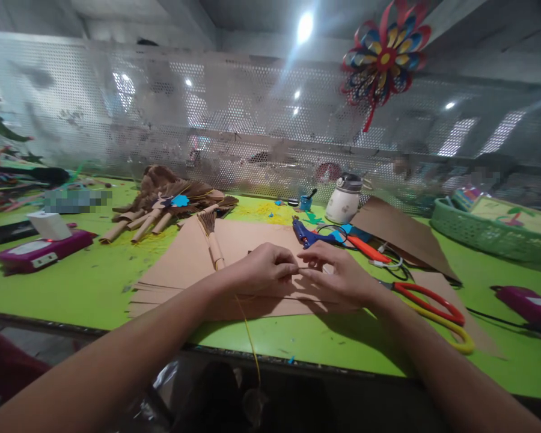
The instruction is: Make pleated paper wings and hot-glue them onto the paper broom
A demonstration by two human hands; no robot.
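Left hand (270, 267) and right hand (338, 270) draw close above brown paper sheets (252, 231)

The left thumb and fingertips come together at a small, thin strand (304, 269), and the right thumb and forefinger curve in from the other side. The strand sits between the two sets of fingertips; whether either hand actually pinches it cannot be told. The right hand's other fingers are bent and spread apart.

The stacked sheets lie beneath both hands. Beyond the left fingers and to their left, a fringed paper roll (215, 249) rests on the stack. A yellow string (249, 337) hangs below the left wrist, past the table edge (293, 359).

Just beyond the right fingers is a blue glue gun (303, 231), with an orange-handled tool (367, 248) to its right. Scissors (456, 314) with red and yellow handles lie right of the right hand. Well left of the fingers, more fringed rolls (155, 207) are heaped together.
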